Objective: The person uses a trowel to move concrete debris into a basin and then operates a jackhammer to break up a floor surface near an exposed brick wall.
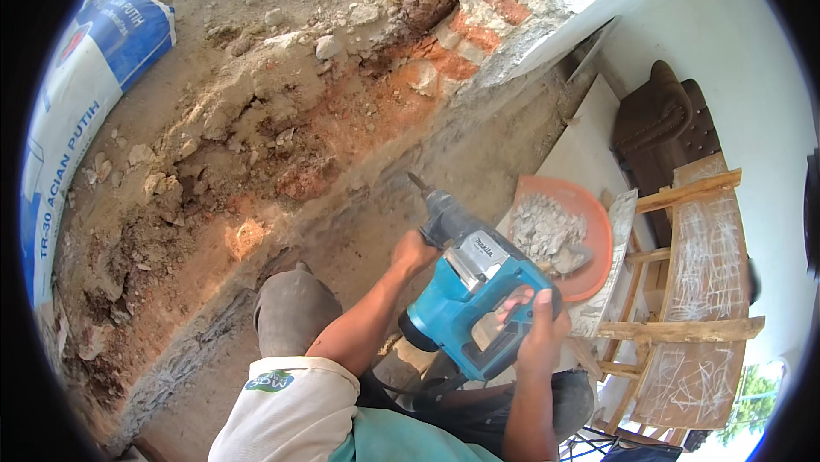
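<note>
A teal and black rotary hammer drill (474,283) lies across my lap area, its chisel bit (417,182) pointing up and left toward the broken strip of earth and brick. My left hand (415,251) is wrapped round the front of the tool near its dark nose. Around the rear handle, my right hand (540,330) is closed. The bit's tip appears close to the edge of the rubble (307,146); whether it touches cannot be made out. Exposed red brick (478,31) shows at the wall's corner.
An orange basin (602,261) of broken grey chunks (547,227) stands right of the drill. Beyond it are a wooden frame (683,330) and a brown tufted chair (653,112). Blue and white sacks (94,78) lie at the left. A white wall (735,43) rises on the right.
</note>
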Motion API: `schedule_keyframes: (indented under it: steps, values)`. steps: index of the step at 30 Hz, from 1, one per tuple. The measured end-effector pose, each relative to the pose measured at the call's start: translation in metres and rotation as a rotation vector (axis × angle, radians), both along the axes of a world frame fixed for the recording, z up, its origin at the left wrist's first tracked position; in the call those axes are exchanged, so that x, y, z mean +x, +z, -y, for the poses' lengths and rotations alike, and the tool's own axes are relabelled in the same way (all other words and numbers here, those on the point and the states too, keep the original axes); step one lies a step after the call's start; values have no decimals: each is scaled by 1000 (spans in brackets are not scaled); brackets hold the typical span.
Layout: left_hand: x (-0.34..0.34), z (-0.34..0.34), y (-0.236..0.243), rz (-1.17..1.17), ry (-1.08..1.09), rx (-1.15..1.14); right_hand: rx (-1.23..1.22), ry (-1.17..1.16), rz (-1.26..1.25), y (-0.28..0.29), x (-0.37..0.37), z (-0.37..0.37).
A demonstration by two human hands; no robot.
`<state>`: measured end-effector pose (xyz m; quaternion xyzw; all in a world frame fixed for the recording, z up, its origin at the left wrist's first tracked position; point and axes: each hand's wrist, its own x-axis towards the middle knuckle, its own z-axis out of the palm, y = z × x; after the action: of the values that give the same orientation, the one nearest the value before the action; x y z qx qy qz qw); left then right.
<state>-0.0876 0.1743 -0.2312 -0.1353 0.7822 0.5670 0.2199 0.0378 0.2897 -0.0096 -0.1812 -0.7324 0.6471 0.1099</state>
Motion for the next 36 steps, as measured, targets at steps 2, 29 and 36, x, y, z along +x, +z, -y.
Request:
schedule_keyframes:
  steps: [2,29,36]
  values:
    - [-2,-5,-12,-27,5,-41,2,-2,28,2,-6,-7]
    - [-21,-16,-8,4,-63,-5,-63,-98,160,1,-56,-34]
    - [-18,-15,-30,-43,44,90,-78,-43,175,8,-58,-12]
